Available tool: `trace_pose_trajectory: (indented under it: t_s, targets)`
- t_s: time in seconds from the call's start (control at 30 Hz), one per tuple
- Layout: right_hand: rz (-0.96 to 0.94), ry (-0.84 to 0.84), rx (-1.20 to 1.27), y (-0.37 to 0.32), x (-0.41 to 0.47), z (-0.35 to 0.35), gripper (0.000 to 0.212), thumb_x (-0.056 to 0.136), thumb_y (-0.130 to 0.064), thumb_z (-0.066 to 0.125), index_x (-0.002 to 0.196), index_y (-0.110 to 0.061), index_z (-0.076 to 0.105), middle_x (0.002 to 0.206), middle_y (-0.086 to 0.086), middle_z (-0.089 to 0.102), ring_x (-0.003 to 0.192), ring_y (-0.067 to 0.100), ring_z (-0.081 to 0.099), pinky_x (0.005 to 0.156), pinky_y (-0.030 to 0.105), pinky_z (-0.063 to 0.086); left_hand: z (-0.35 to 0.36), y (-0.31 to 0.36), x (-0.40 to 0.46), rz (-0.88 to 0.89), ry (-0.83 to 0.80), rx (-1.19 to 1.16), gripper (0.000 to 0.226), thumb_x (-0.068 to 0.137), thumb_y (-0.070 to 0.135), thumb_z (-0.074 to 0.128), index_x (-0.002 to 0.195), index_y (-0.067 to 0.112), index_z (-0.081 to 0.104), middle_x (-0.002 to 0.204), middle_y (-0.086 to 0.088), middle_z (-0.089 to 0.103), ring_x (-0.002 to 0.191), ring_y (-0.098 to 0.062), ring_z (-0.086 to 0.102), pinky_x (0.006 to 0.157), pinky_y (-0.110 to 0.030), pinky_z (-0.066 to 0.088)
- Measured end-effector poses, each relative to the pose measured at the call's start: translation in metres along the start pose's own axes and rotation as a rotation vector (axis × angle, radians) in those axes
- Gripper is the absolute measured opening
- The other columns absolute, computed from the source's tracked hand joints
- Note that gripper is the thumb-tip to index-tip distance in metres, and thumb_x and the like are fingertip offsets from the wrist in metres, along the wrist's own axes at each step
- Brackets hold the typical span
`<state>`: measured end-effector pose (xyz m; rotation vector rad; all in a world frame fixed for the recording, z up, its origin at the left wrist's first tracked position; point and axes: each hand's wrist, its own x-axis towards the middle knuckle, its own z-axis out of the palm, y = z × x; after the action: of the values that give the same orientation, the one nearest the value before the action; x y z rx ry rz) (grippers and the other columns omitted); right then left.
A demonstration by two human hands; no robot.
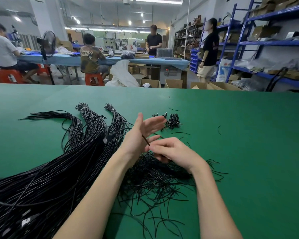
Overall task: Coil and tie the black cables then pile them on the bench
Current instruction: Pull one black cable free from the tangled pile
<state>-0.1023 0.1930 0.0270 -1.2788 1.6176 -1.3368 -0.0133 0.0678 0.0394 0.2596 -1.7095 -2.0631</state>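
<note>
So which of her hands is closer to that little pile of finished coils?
Left. The left hand is raised with its fingertips right beside the coils; the right hand sits nearer the person, pinching a thin tie.

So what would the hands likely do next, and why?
Probably wrap the cable around the left hand. The right hand pinches a black cable lying across the open left palm, and no loop shows on that hand yet. A small pile of tied coils sits just beyond on the green bench.

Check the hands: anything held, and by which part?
Right hand pinches a short black tie at its near end. Left hand is open, fingers straight, beside the tie; whether it touches it cannot be told.
</note>
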Motion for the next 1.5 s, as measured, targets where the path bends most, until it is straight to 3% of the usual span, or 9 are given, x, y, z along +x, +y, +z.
trace_pose_trajectory:
  t_s: [0.23, 0.37, 0.5, 0.63, 0.8, 1.07, 1.27, 1.4, 1.5]
  targets:
    - [0.096, -0.004, -0.249, -0.001, 0.002, 0.002, 0.033, 0.096, -0.054, 0.061, 0.087, -0.030, 0.081, 0.062, -0.010, 0.059, 0.065, 0.012, 0.050, 0.067, 0.028, 0.040, -0.010, 0.004, -0.001, 0.039, -0.019, -0.184, 0.076, 0.106, 0.053, 0.005, 0.133, 0.007, 0.059, 0.135, -0.009, 0.065, 0.129, -0.019, 0.058, 0.112, -0.038, 0.041]
    - [0.188, 0.222, -0.516, 0.006, 0.004, 0.004, 0.070, 0.065, -0.097, 0.051, 0.063, -0.030, 0.072, 0.051, -0.012, 0.056, 0.046, 0.001, 0.047, 0.060, 0.028, 0.039, -0.013, 0.014, -0.008, 0.038, -0.223, -0.349, 0.082, 0.103, 0.060, 0.013, 0.125, 0.006, 0.070, 0.137, -0.017, 0.062, 0.131, -0.029, 0.057, 0.104, -0.036, 0.050]
    - [0.150, 0.416, -0.592, 0.017, 0.006, 0.000, 0.088, 0.046, -0.106, 0.052, 0.056, -0.019, 0.051, 0.045, -0.010, 0.038, 0.045, 0.009, 0.035, 0.055, 0.031, 0.031, -0.024, 0.022, -0.016, 0.013, -0.385, -0.358, 0.090, 0.099, 0.068, 0.010, 0.118, 0.007, 0.074, 0.125, -0.016, 0.069, 0.116, -0.032, 0.067, 0.090, -0.036, 0.056]
    - [0.091, 0.418, -0.585, 0.016, 0.005, -0.006, 0.063, 0.051, -0.095, 0.063, 0.076, -0.038, 0.072, 0.056, -0.022, 0.056, 0.054, 0.000, 0.048, 0.057, 0.027, 0.044, -0.025, 0.029, -0.019, -0.047, -0.554, -0.258, 0.085, 0.098, 0.066, 0.018, 0.124, 0.004, 0.068, 0.130, -0.021, 0.066, 0.116, -0.038, 0.065, 0.097, -0.046, 0.053]
    - [0.056, 0.330, -0.628, 0.014, 0.007, -0.020, 0.014, 0.083, -0.034, 0.074, 0.086, -0.040, 0.061, 0.093, -0.007, 0.069, 0.086, 0.015, 0.065, 0.082, 0.045, 0.057, -0.017, 0.027, -0.021, -0.233, -0.638, 0.157, 0.086, 0.100, 0.064, 0.013, 0.130, 0.000, 0.061, 0.135, -0.022, 0.061, 0.117, -0.041, 0.062, 0.104, -0.048, 0.045]
    - [-0.027, 0.659, -0.792, -0.013, 0.003, -0.022, 0.045, 0.046, -0.082, 0.051, 0.065, -0.043, 0.063, 0.068, -0.039, 0.058, 0.058, -0.006, 0.053, 0.054, 0.020, 0.034, 0.000, 0.016, -0.016, -0.460, -0.595, 0.539, 0.107, 0.081, 0.088, 0.009, 0.128, 0.011, 0.066, 0.125, -0.005, 0.071, 0.121, -0.023, 0.064, 0.113, -0.046, 0.037]
    - [-0.181, 0.496, -0.497, -0.039, 0.007, -0.011, 0.031, 0.075, -0.063, 0.057, 0.079, -0.037, 0.074, 0.060, -0.013, 0.065, 0.055, 0.004, 0.053, 0.062, 0.033, 0.050, 0.006, 0.009, -0.010, -0.228, -0.252, 0.349, 0.079, 0.080, 0.086, 0.005, 0.126, 0.050, 0.059, 0.122, 0.021, 0.068, 0.127, -0.003, 0.056, 0.120, -0.040, 0.028]
    - [-0.181, 0.139, -0.212, -0.036, 0.001, -0.016, 0.016, 0.098, -0.025, 0.065, 0.100, -0.023, 0.080, 0.067, -0.012, 0.067, 0.053, 0.000, 0.053, 0.054, 0.012, 0.043, 0.003, 0.014, -0.006, -0.148, -0.081, 0.058, 0.076, 0.096, 0.071, 0.004, 0.146, 0.033, 0.047, 0.139, 0.003, 0.063, 0.126, -0.014, 0.058, 0.101, -0.044, 0.043]
    - [-0.038, 0.015, -0.133, -0.029, -0.002, -0.014, 0.019, 0.101, -0.021, 0.064, 0.095, -0.021, 0.081, 0.067, -0.002, 0.068, 0.051, 0.009, 0.052, 0.052, 0.019, 0.042, 0.003, 0.018, -0.006, -0.078, -0.048, -0.182, 0.066, 0.103, 0.060, 0.012, 0.148, 0.024, 0.045, 0.143, -0.005, 0.059, 0.128, -0.027, 0.057, 0.097, -0.044, 0.048]
